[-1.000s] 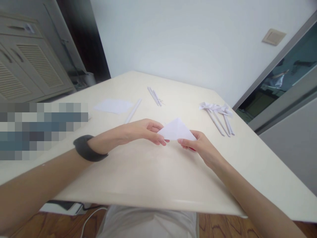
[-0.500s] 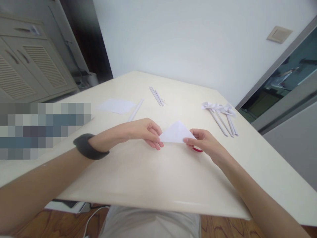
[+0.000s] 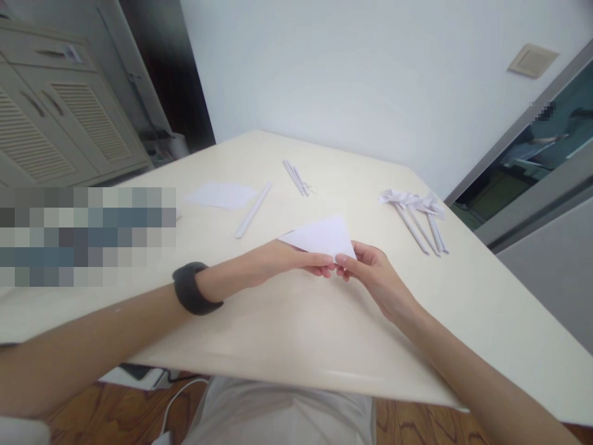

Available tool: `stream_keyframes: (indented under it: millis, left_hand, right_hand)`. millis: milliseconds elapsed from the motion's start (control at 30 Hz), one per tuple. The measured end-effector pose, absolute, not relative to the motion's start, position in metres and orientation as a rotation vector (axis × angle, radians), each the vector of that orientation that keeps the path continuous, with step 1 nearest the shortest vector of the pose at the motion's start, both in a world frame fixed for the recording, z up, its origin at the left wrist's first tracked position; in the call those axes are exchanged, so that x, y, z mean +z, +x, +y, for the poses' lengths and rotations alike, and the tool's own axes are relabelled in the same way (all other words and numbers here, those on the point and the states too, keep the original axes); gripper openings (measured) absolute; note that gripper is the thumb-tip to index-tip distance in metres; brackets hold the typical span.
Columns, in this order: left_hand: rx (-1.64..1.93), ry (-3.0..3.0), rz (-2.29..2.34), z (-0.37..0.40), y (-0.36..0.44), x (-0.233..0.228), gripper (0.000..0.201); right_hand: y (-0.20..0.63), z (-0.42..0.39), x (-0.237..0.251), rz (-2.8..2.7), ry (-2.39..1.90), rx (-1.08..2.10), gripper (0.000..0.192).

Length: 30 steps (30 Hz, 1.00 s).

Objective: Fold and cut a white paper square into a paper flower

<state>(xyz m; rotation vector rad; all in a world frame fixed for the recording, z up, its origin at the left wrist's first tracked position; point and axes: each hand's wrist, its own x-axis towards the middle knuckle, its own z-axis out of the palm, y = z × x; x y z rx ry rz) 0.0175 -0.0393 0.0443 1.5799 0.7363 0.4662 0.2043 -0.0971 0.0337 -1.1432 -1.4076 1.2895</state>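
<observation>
A folded piece of white paper (image 3: 322, 233), roughly triangular, is held just above the table between both hands. My left hand (image 3: 296, 258), below a black wristband, pinches its near edge close to the middle, thumb on top and fingers beneath. At its right corner, my right hand (image 3: 368, 264) grips the sheet the same way, so the two thumbs nearly meet. Left of the paper lies a rolled white paper tube (image 3: 254, 210). Behind that tube is a pile of white paper sheets (image 3: 217, 194).
Several thin paper rolls (image 3: 294, 178) lie toward the back of the white table (image 3: 278, 334). On the right are paper pinwheels (image 3: 410, 201) on rolled paper sticks (image 3: 414, 228). A wall (image 3: 306, 68) borders the far side; a cabinet (image 3: 69, 117) stands back left.
My left hand has shifted right along the paper's near edge toward my right hand. The paper has turned, its tip now pointing left. The red piece by my right hand no longer shows.
</observation>
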Motion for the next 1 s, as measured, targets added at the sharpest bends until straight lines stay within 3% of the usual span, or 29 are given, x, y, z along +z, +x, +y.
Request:
stream_keyframes:
  millis: [233, 767, 867, 1000]
  left_hand:
    - [0.710, 1.623, 0.780, -0.039, 0.015, 0.046, 0.014]
    - [0.739, 1.585, 0.806, -0.050, 0.022, 0.042, 0.021]
    - [0.733, 1.590, 0.752, -0.048, 0.020, 0.042, 0.019]
    - [0.668, 1.597, 0.474, -0.043, 0.018, 0.043, 0.019]
  right_hand:
    - [0.206, -0.099, 0.039, -1.449, -1.193, 1.196, 0.020]
    - [0.201, -0.104, 0.038, -1.620, -1.188, 1.250, 0.018]
    - [0.203, -0.104, 0.038, -1.677, -1.203, 1.158, 0.015]
    - [0.207, -0.104, 0.042, -1.791, -1.256, 0.797, 0.003]
